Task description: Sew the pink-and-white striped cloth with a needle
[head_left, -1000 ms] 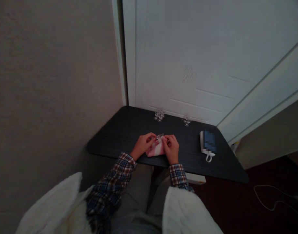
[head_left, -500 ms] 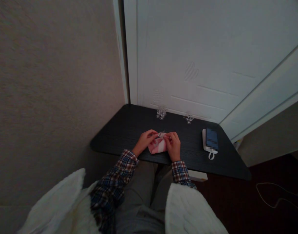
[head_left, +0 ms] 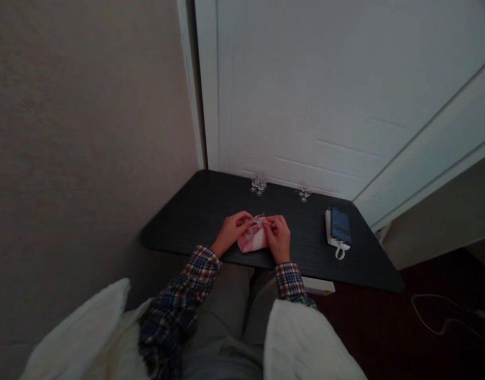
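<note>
A small pink and white folded piece [head_left: 252, 240] lies near the front edge of a black table [head_left: 195, 221]. My left hand [head_left: 231, 232] and my right hand [head_left: 278, 237] are on either side of it. Both have their fingertips pinched together over its top edge, where a small clear thing [head_left: 260, 218] sticks up. What that clear thing is I cannot make out in the dim light. Plaid sleeves cover both wrists.
Two clusters of small clear objects [head_left: 259, 184] [head_left: 304, 194] stand at the table's back edge against a white door [head_left: 325, 95]. A phone-like device with a white loop [head_left: 337, 230] lies to the right. A white cable [head_left: 436, 316] trails on the dark floor.
My hands have stayed at the pink piece with only slight finger shifts. The view itself has wobbled a little.
</note>
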`<state>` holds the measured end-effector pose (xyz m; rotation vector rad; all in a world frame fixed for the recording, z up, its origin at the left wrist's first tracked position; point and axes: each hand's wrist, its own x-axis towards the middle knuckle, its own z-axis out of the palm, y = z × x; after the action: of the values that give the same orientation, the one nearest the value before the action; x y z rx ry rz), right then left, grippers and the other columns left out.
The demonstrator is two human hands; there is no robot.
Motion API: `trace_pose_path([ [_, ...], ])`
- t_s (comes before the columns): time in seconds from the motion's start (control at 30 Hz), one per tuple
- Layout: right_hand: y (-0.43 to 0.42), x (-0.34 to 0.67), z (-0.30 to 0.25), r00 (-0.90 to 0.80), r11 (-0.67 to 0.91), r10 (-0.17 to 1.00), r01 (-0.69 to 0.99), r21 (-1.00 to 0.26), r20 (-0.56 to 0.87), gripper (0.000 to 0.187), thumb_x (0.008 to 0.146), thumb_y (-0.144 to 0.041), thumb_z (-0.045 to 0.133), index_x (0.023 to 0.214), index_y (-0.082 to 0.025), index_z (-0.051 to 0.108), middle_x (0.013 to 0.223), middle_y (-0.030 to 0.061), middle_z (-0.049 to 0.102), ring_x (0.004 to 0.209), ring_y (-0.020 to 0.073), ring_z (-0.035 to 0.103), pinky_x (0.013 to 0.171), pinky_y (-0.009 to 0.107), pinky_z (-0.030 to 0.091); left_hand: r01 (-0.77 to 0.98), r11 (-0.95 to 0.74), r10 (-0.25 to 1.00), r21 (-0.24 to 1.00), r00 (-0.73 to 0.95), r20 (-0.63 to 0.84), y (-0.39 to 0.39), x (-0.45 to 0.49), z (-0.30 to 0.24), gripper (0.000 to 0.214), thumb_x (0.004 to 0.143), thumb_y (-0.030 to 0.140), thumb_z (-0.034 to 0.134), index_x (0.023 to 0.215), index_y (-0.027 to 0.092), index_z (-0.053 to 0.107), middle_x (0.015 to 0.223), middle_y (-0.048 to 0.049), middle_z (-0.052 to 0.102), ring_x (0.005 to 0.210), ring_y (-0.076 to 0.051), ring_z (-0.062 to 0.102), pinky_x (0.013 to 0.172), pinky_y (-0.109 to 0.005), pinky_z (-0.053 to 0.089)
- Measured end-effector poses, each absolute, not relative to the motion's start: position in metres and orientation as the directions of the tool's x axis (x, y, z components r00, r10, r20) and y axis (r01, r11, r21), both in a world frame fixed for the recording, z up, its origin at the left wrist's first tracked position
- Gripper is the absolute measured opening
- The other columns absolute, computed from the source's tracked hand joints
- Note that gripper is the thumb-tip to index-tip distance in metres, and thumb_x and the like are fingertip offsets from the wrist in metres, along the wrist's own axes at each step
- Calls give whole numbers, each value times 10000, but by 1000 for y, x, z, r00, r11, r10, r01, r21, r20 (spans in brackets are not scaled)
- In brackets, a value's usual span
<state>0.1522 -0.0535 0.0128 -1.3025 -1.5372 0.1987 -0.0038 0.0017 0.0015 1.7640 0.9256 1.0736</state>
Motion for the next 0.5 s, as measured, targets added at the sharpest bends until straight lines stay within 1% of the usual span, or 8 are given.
trace_pose_path([
  [0.13, -54, 152, 13, 158, 393, 792, 607, -690, 590, 123, 831, -245, 485, 866, -190, 588, 859, 33, 525, 778, 137, 510, 699, 255, 408, 140, -357, 891, 924, 349, 291, 1, -3, 3, 267, 755, 391, 549, 869, 152, 584, 786, -24, 625, 547, -109, 573, 503, -202, 440],
  [0.2, -54, 151, 13, 163, 389, 793, 606, -693, 588, 124, 831, -243, 482, 864, -189, 589, 857, 34, 527, 771, 137, 510, 690, 256, 408, 104, -350, 895, 931, 328, 300, 1, -3, 4, 269, 747, 370, 563, 910, 156, 564, 823, -27, 616, 547, -101, 572, 507, -201, 446],
  [0.33, -55, 151, 14, 171, 395, 784, 603, -693, 596, 122, 832, -236, 479, 854, -183, 587, 840, 32, 525, 766, 135, 508, 684, 252, 407, -1, -326, 908, 945, 280, 313, 1, -1, 3, 393, 693, 300, 632, 1027, 176, 466, 904, -32, 580, 558, -83, 575, 518, -196, 458],
  [0.4, -55, 150, 15, 170, 399, 781, 603, -690, 601, 124, 834, -232, 475, 851, -182, 587, 833, 31, 524, 764, 134, 506, 684, 252, 407, -21, -317, 909, 948, 280, 309, 1, -1, 1, 376, 691, 284, 634, 1006, 175, 459, 926, -37, 573, 554, -78, 575, 516, -196, 459],
  [0.5, -56, 150, 16, 177, 402, 776, 603, -690, 606, 126, 834, -231, 472, 848, -179, 586, 827, 31, 524, 752, 132, 504, 679, 252, 408, -16, -305, 910, 952, 290, 296, 2, -2, 0, 330, 707, 304, 621, 970, 166, 479, 928, -47, 588, 541, -81, 574, 520, -208, 462],
])
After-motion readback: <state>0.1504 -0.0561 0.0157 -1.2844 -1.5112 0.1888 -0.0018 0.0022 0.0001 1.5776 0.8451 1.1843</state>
